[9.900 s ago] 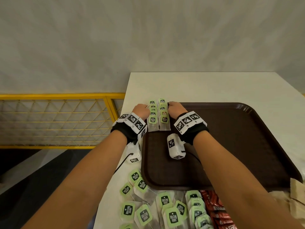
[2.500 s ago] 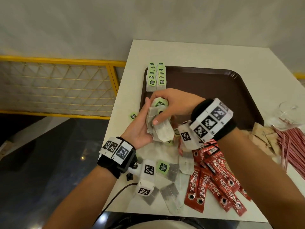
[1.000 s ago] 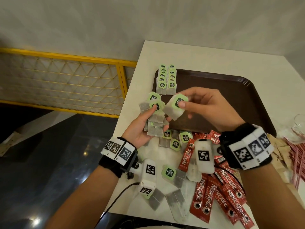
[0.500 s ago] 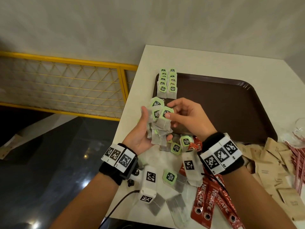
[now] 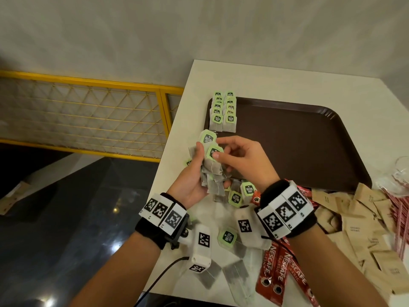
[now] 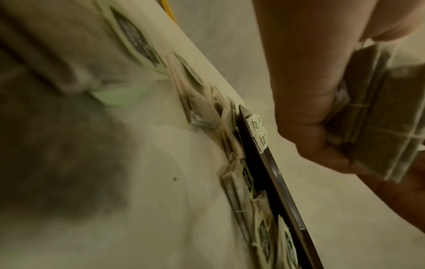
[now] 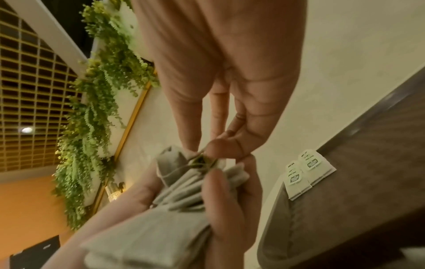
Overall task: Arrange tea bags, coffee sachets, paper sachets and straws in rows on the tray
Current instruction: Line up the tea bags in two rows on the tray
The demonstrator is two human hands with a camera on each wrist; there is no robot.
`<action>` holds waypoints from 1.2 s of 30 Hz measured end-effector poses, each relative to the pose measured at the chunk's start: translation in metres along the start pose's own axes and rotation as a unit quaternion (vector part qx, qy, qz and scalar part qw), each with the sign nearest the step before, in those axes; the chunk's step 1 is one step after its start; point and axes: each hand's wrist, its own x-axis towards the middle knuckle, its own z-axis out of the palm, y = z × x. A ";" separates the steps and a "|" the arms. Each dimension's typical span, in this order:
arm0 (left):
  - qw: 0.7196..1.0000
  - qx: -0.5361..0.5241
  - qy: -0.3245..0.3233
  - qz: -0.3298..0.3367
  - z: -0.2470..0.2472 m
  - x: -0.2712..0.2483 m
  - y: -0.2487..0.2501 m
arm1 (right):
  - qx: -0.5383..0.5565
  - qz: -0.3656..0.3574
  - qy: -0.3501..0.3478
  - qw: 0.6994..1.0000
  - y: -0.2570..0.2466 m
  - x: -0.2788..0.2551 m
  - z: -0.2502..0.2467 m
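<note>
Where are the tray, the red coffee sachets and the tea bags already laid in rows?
tray [image 5: 298,151], head view, bare brown floor.
red coffee sachets [image 5: 273,269], head view, printed front of one.
tea bags in rows [image 5: 223,114], head view, green tags.

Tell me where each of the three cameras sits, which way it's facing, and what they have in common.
Head: worn on the head, looks forward and down at the table, the tray, and both forearms; the left hand grips a bunch of tea bags.
Left wrist: under the left wrist, looks along the table toward the tray's edge; shows left fingers curled round the bunch.
Right wrist: under the right wrist, looks along the right hand, which pinches a tag on the bunch.
Shared: all three show the held bunch and the tea bag rows on the tray.
</note>
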 end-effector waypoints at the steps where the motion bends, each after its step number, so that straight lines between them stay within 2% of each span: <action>1: 1.000 0.002 -0.009 0.003 -0.001 0.000 0.001 | -0.002 -0.004 -0.003 1.000 -0.001 0.001 -0.001; 4: 0.999 -0.030 -0.024 0.019 -0.002 0.000 0.004 | -0.030 -0.021 -0.006 0.999 -0.002 0.004 0.000; 6: 0.999 -0.047 -0.023 0.012 -0.004 0.001 0.006 | -0.029 -0.005 -0.023 0.999 -0.002 0.006 -0.001; 13: 0.998 -0.055 0.016 0.006 -0.009 0.005 0.005 | 0.017 0.031 -0.078 0.996 -0.011 0.009 -0.018; 16: 0.998 -0.044 0.029 0.032 -0.008 0.006 0.006 | 0.169 0.045 -0.092 0.980 -0.014 0.005 -0.030; 18: 0.998 -0.035 0.041 0.044 -0.009 0.007 0.006 | 0.300 0.052 -0.119 0.945 -0.019 0.002 -0.036; 20: 0.997 -0.015 0.049 0.050 -0.006 0.008 0.005 | 0.366 0.065 -0.145 0.917 -0.023 -0.001 -0.033; 21: 0.997 -0.005 0.051 0.057 -0.006 0.010 0.004 | 0.372 0.078 -0.147 0.913 -0.024 -0.001 -0.028; 23: 0.996 -0.001 0.043 0.074 -0.002 0.012 0.000 | 0.331 0.107 -0.117 0.930 -0.022 0.003 -0.012; 27: 0.997 -0.016 0.033 0.062 0.004 0.014 -0.004 | 0.139 0.103 -0.016 0.985 -0.012 0.006 0.009; 32: 0.995 -0.025 0.029 0.089 0.004 0.014 -0.006 | -0.017 0.044 0.029 0.998 -0.013 0.006 0.015; 36: 0.992 -0.045 0.041 0.108 0.004 0.012 -0.008 | -0.079 0.007 0.051 0.996 -0.012 0.008 0.018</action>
